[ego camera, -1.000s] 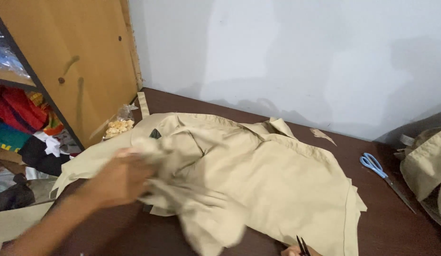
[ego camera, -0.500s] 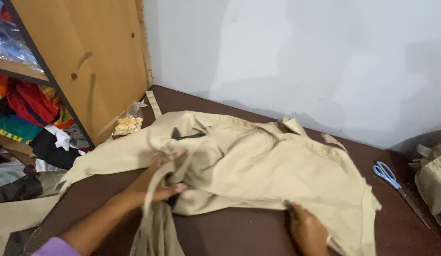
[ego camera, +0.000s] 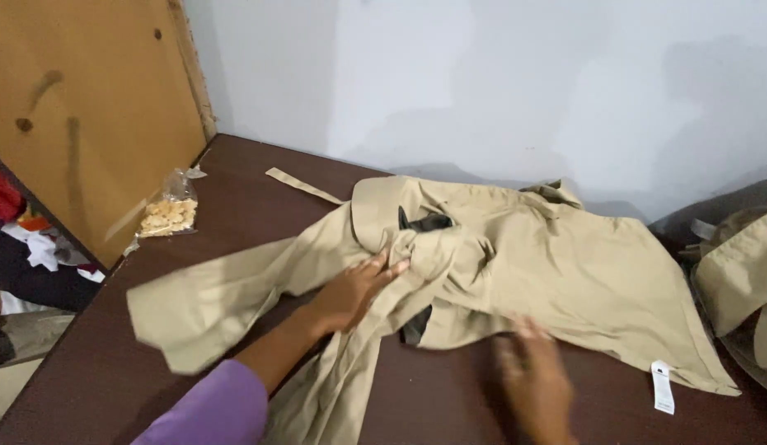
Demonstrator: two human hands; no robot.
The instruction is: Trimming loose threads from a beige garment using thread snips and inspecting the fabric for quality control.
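While your left hand (ego camera: 354, 288) lies flat on the beige jacket (ego camera: 515, 264), its fingers are stretched out and slightly spread, with the fingertips pressing into the bunched folds at the middle of the cloth; it grips nothing, it only rests on top. Your purple sleeve (ego camera: 214, 408) trails back from that hand towards you. Your right hand (ego camera: 532, 379) is blurred, so you cannot tell how far its fingers are open or whether they pinch any cloth; it sits on the dark brown table (ego camera: 111, 371) just at the near hem of the jacket, to the right of your left hand. Spread across the table, the jacket runs from a sleeve lying left of your left hand out to a hem well to the right of your right hand, where a small white label (ego camera: 662, 386) pokes out. A dark lining shows in two spots, just beyond your left fingertips and just below them. Far to the left of your left hand, a clear bag of pale snacks (ego camera: 167, 216) lies beside a wooden board (ego camera: 86, 124). More beige cloth (ego camera: 742, 280) is heaped to the right of your right hand.
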